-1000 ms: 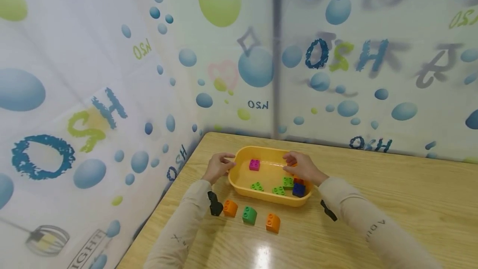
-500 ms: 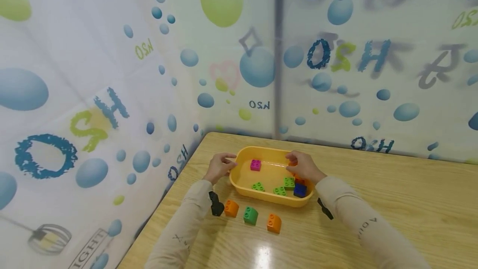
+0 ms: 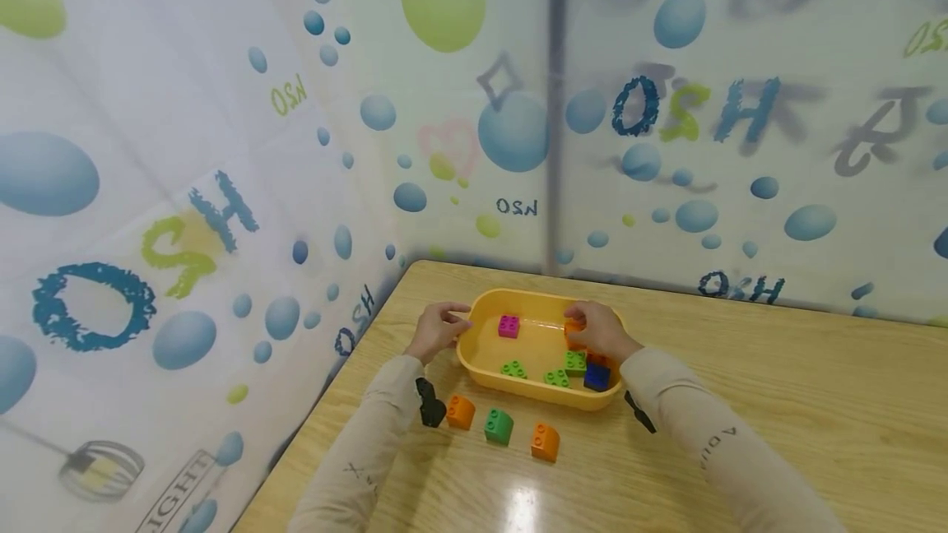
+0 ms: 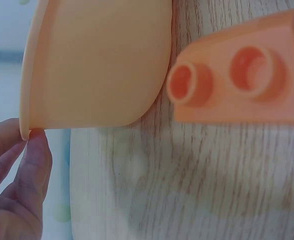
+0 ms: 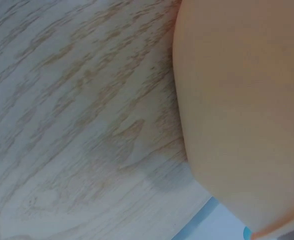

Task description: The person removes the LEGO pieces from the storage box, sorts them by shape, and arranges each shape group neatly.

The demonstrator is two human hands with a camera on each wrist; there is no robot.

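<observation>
A yellow plastic tub (image 3: pixel 511 386) stands on the wooden table. My left hand (image 3: pixel 435 332) pinches its left rim between thumb and fingers, as the left wrist view also shows. My right hand (image 3: pixel 603 331) reaches over the tub's right end, its fingers around an orange toy brick (image 3: pixel 573 336) inside; the hand partly covers this brick. Also in the tub lie a magenta brick (image 3: pixel 508 326), a dark blue brick (image 3: pixel 597 377) and several light green bricks (image 3: pixel 575 363). In the right wrist view only the tub's outer wall (image 5: pixel 242 100) and the table show clearly.
Before the tub, in a row on the table (image 3: pixel 741 385), sit a left orange brick (image 3: pixel 461 412), a green brick (image 3: pixel 499 427) and a right orange brick (image 3: pixel 546 442). A printed curtain (image 3: pixel 474 105) hangs behind and to the left of the table.
My right hand has shifted slightly within the tub, and more of the orange brick shows at its fingers. The left hand keeps its grip on the rim.
</observation>
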